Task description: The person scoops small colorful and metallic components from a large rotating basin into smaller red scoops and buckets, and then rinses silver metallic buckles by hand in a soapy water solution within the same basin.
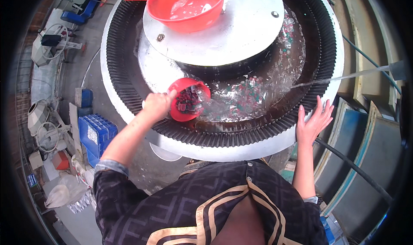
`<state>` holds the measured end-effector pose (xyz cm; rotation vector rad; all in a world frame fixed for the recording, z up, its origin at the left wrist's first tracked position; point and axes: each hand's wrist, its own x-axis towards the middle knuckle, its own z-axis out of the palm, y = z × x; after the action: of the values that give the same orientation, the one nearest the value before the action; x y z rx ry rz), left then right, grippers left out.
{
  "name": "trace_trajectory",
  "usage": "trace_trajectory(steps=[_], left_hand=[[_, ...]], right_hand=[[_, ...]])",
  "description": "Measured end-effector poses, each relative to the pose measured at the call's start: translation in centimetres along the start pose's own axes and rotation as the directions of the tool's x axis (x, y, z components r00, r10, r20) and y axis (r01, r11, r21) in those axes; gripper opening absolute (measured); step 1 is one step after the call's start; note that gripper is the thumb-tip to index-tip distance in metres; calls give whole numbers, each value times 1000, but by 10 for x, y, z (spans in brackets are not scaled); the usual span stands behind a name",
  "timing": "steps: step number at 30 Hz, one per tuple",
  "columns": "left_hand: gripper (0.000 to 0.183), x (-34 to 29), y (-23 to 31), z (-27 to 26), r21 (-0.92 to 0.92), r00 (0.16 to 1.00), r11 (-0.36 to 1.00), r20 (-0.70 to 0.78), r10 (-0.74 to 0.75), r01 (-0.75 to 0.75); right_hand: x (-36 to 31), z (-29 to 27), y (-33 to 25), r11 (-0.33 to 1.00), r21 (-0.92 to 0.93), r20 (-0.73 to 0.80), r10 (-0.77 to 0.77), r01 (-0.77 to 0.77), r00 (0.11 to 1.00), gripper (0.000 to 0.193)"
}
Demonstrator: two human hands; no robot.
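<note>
My left hand [158, 105] grips a small red bowl [186, 99] by its rim, tilted over the water in a big round metal tub [223, 152]. Dark and red small pieces fill the bowl. Water with several small red, green and white pieces [254, 94] lies in the tub's trough. My right hand [315, 122] rests open on the tub's ribbed black rim [309, 107] at the right, fingers spread, holding nothing. A larger red scoop [185, 6] with water in it sits on the tub's raised metal disc [232, 34].
A thin jet of water [340, 78] comes in from the right. A black hose [357, 172] runs past at lower right. Blue crates [95, 135], white sacks [64, 193] and machine parts [47, 47] stand on the floor at left. Slanted metal panels [370, 129] are at right.
</note>
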<state>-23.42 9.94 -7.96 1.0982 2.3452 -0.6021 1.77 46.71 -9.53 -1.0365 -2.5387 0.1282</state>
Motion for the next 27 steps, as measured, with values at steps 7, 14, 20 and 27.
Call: trace_trajectory(steps=[7,14,20,27], left_hand=[[14,-19,10,9,82,930,997,-366,26,4],[6,-36,1,5,72,738,997,-672,56,-10],[7,-60,-33,0,-52,659,999,-752,-30,-14],[20,-112,-38,-6,-271,583,961,-772,-254,59]], right_hand=[[32,4,-9,992,67,108,-113,106,988,57],[64,1,-75,802,549,30,-298,234,954,42],[117,-1,-202,67,713,668,-369,-698,646,76],[182,62,-306,-30,730,628,-364,-683,688,69]])
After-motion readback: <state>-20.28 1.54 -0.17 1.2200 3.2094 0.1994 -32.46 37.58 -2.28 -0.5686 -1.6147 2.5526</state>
